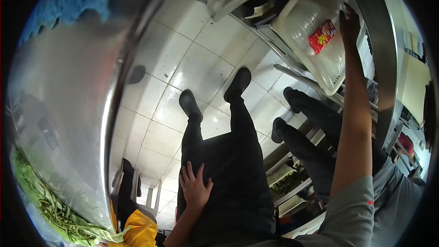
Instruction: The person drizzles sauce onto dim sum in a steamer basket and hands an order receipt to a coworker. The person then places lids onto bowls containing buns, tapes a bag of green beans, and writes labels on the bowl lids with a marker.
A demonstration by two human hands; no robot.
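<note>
My left hand point(195, 186) lies with spread fingers against the dark apron point(228, 174) on my lap or thigh; it holds nothing. At the upper right my right hand point(350, 22) reaches over a white crate point(327, 84) holding stacked clear plastic containers point(304, 20). Its fingers are apart near the crate's far edge, and nothing shows in them. A red and yellow packet point(322, 37) rests on the clear containers, left of my right hand.
A steel table point(68, 96) fills the left, with green vegetables point(50, 206) at its lower end. Another person's dark-clad legs point(304, 142) stand at right. Someone in yellow point(139, 228) is at lower left. A metal rack frame point(302, 75) runs beside the crate.
</note>
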